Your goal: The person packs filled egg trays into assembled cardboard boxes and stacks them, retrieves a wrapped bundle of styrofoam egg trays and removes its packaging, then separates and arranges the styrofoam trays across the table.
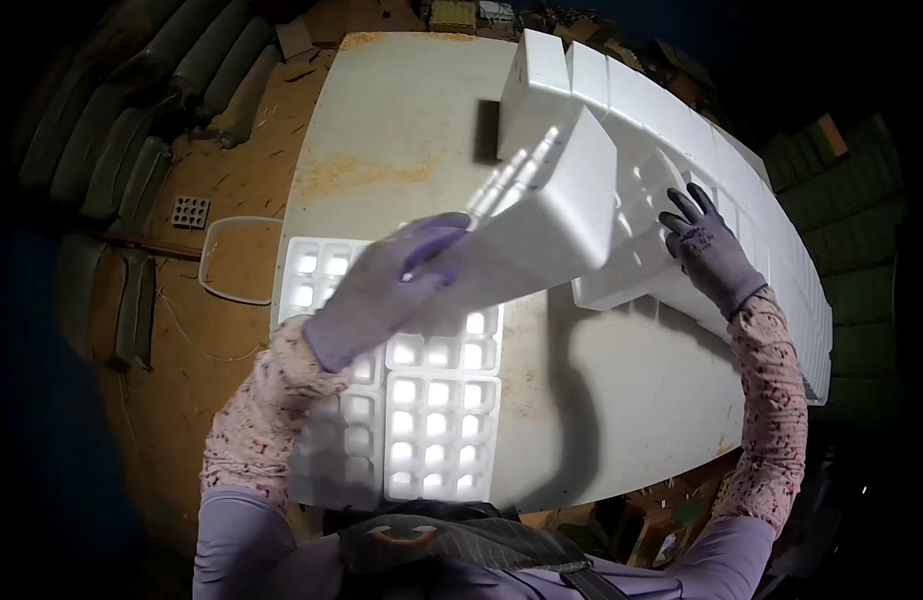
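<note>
My left hand (396, 280), in a purple-grey glove, grips a white foam tray (526, 245) with cavities, lifted and tilted above the table; its edge is a little blurred. Over on the right, my gloved right hand (703, 240) has its dark fingertips curled over a second foam tray (631, 255), which leans out from a long row of trays (711, 150). Below my left hand, foam trays with square cavities (441, 435) lie flat, side by side, with cavities facing up. My left forearm and hand hide part of them.
The pale table (381, 110) has brownish stains. Filled sacks (196, 60) are piled at the far left. A white hoop-like frame (206, 262) and a small tray with holes (190, 212) lie on the brown floor. Green stacks (841, 230) stand at the right.
</note>
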Tool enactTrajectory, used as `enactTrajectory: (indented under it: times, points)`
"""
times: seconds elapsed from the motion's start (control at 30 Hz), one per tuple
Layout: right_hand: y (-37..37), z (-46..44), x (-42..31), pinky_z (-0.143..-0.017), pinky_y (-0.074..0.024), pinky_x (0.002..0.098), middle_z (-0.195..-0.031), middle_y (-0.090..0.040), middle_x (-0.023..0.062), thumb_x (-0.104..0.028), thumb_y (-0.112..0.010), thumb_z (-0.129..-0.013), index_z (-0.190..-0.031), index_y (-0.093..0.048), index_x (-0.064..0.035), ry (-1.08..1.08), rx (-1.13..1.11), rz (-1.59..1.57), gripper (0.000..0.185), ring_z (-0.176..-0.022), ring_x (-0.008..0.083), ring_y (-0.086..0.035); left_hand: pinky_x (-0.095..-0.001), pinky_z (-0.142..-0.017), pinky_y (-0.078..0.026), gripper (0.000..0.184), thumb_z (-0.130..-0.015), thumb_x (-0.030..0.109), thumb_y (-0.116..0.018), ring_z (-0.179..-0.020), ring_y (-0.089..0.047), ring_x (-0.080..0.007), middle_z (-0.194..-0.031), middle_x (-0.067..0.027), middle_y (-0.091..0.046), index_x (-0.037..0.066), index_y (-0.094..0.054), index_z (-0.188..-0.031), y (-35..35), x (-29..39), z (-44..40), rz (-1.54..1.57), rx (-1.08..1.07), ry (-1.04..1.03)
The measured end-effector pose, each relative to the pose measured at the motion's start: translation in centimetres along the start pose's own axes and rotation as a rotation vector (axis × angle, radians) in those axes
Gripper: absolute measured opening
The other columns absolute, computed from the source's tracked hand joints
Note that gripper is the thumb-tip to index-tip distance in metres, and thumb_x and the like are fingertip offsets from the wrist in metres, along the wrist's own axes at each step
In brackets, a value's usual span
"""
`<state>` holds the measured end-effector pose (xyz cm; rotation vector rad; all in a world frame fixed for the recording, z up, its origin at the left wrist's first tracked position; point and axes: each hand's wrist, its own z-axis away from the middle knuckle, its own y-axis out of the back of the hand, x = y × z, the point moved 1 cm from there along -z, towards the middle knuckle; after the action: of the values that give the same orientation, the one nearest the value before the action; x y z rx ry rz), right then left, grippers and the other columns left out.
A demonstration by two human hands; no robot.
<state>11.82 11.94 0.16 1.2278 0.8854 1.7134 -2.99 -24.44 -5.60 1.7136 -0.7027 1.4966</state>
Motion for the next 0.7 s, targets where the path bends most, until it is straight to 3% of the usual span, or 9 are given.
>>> enactTrajectory:
  times: [0.1, 0.13, 0.17, 0.2, 0.3, 0.33, 0.43, 0.63, 0.7]
  points:
    - [9.5, -0.3, -5.9, -0.113, -0.0287, 0.045, -0.125, -0.053, 0.0127, -0.007, -0.064, -0.074, -0.085, -0.065, -0.0033, -0.027, 0.149, 0.015, 0.013, -0.132, 0.0332, -0.036, -0.0309, -0.101, -0.045, 0.037, -0.087, -0.006, -0.05, -0.126, -0.047, -0.0198, -0.135, -0.0077, -0.05, -0.001, -0.055, -0.123, 9.5, -2.4, 2.2, -0.416, 0.284, 0.132]
    - [11.4, -0.9, -7.2, -0.113, -0.0286, 0.0443, -0.121, -0.054, 0.0141, -0.008, -0.066, -0.072, -0.087, -0.063, -0.0029, -0.05, 0.26, -0.015, 0.016, -0.129, 0.0332, -0.039, -0.0356, -0.096, -0.048, 0.032, -0.087, 0.002, -0.052, -0.113, -0.057, -0.0271, -0.133, -0.0088, -0.052, 0.002, -0.059, -0.118, 12.0, -4.0, 2.7, -0.658, 0.415, 0.048]
    - [12.7, -1.6, -8.7, -0.113, -0.0285, 0.0436, -0.117, -0.054, 0.0154, -0.009, -0.068, -0.07, -0.088, -0.06, -0.0025, -0.074, 0.368, -0.044, 0.021, -0.126, 0.0333, -0.042, -0.0366, -0.097, -0.046, 0.031, -0.087, 0.003, -0.052, -0.113, -0.056, -0.0283, -0.133, -0.0082, -0.052, 0.003, -0.059, -0.117, 14.6, -6.0, 2.7, -0.862, 0.448, 0.03]
    - [13.2, -3.2, -9.9, -0.108, -0.0336, 0.0434, -0.113, -0.054, 0.0155, -0.011, -0.068, -0.07, -0.09, -0.06, -0.0034, -0.092, 0.439, -0.074, 0.023, -0.119, 0.0326, -0.047, -0.0377, -0.098, -0.044, 0.031, -0.087, 0.004, -0.051, -0.113, -0.055, -0.0295, -0.134, -0.0076, -0.052, 0.005, -0.06, -0.117, 16.4, -8.2, 2.6, -1.064, 0.481, 0.01]
    - [10.6, -12.5, -14.6, -0.087, -0.0452, 0.0425, -0.105, -0.053, 0.0132, -0.018, -0.065, -0.075, -0.092, -0.06, -0.0069, -0.171, 0.566, -0.38, 0.021, -0.096, 0.0287, -0.056, -0.0377, -0.1, -0.041, 0.031, -0.087, 0.005, -0.05, -0.113, -0.053, -0.0289, -0.135, -0.005, -0.051, 0.007, -0.059, -0.116, 17.6, -13.9, 1.9, -1.197, 0.441, 0.059]
    - [8.7, -16.8, -16.7, -0.076, -0.046, 0.0419, -0.101, -0.052, 0.0111, -0.024, -0.062, -0.078, -0.092, -0.061, -0.0089, -0.22, 0.593, -0.341, 0.021, -0.09, 0.0268, -0.057, -0.0377, -0.099, -0.043, 0.033, -0.084, 0.0, -0.052, -0.114, -0.053, -0.028, -0.135, -0.0051, -0.052, 0.005, -0.06, -0.115, 16.6, -14.7, 1.5, -1.165, 0.423, 0.052]
    - [4.6, -26.9, -22.1, -0.072, -0.0491, 0.0397, -0.108, -0.056, 0.0115, -0.023, -0.058, -0.081, -0.1, -0.069, -0.0071, -0.479, 0.162, -0.511, 0.027, -0.096, 0.0258, -0.058, -0.0382, -0.099, -0.042, 0.033, -0.084, 0.002, -0.051, -0.115, -0.052, -0.0284, -0.135, -0.004, -0.052, 0.006, -0.06, -0.116, 15.2, -18.3, 1.1, -1.136, 0.335, 0.132]
    - [0.4, -31.0, -26.6, -0.075, -0.0484, 0.0412, -0.107, -0.062, 0.0067, -0.044, -0.053, -0.088, -0.104, -0.07, -0.0125, -0.372, -0.044, -0.601, 0.039, -0.101, 0.0228, -0.057, -0.0373, -0.111, -0.031, 0.046, -0.086, 0.003, -0.044, -0.126, -0.044, -0.0255, -0.147, -0.001, -0.038, 0.014, -0.051, -0.13, 15.1, -19.3, 2.0, -1.21, 0.13, 0.126]
    - [0.8, -28.5, -24.7, -0.082, -0.0462, 0.0408, -0.11, -0.061, 0.008, -0.051, -0.052, -0.087, -0.11, -0.066, -0.0139, -0.328, 0.006, -0.527, 0.046, -0.103, 0.0231, -0.057, -0.0404, -0.113, -0.029, 0.052, -0.086, 0.002, -0.044, -0.129, -0.042, -0.0272, -0.148, -0.0036, -0.036, 0.016, -0.046, -0.136, 14.6, -18.1, 1.9, -1.291, 0.079, 0.112]
